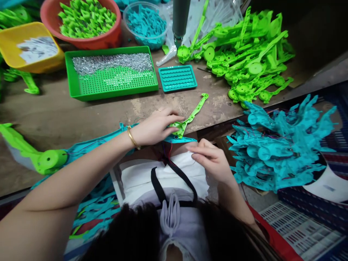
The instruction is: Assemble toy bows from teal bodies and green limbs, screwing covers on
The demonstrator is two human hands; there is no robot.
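Observation:
At the table's front edge, my left hand (157, 125) has its fingers closed on the near end of a green plastic part (193, 115), whose long arm points up and to the right. Under that hand lies a blue plastic piece (182, 140), with thin red and dark wires (170, 150) hanging from it over my lap. My right hand (208, 156) is just right of the blue tip, thumb and fingertips pinched together; whatever they hold, if anything, is too small to make out.
Behind stand a green tray (114, 92) of metal screws, a teal ridged tray (178, 78), a red bowl (81, 42) and a vertical tool (181, 21). Green parts (252, 61) pile at right, blue parts (277, 148) below them. A green-and-blue assembly (53, 159) lies left.

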